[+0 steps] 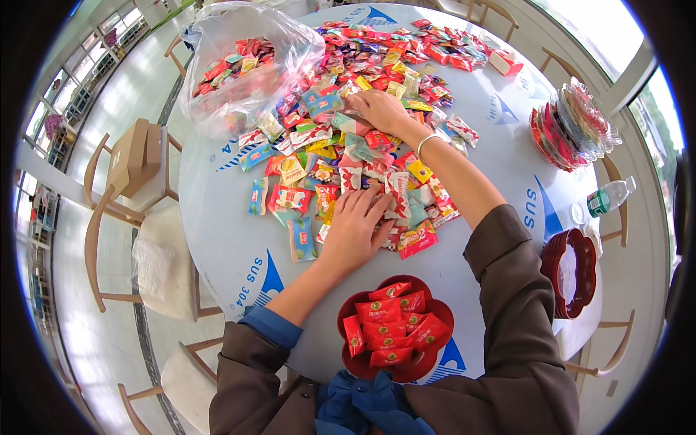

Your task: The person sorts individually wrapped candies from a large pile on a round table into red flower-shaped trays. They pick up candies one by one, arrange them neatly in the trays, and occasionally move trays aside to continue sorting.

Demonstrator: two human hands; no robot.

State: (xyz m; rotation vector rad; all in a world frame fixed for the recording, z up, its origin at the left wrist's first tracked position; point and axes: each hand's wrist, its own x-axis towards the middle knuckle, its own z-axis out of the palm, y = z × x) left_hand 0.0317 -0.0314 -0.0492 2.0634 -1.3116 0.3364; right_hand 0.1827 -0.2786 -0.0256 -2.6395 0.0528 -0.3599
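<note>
A loose pile of wrapped candies (359, 147) in red, blue, yellow, white and mint wrappers covers the table before me. My left hand (356, 225) lies palm down on the pile's near edge, fingers apart, touching wrappers. Farther in, my right hand (379, 110) reaches over the pile with bent fingers; whether it pinches a candy cannot be made out. A silver bangle (427, 145) circles that wrist. Close to my body stands a dark red flower-shaped dish (429, 363) with several red-wrapped candies (379, 311) in it.
An open clear plastic bag (255, 27) of candies stands at the far left. On the right are stacked clear scalloped dishes (590, 122), a plastic bottle (610, 197) and stacked dark red dishes (550, 272). A cardboard box (130, 157) rests on a chair.
</note>
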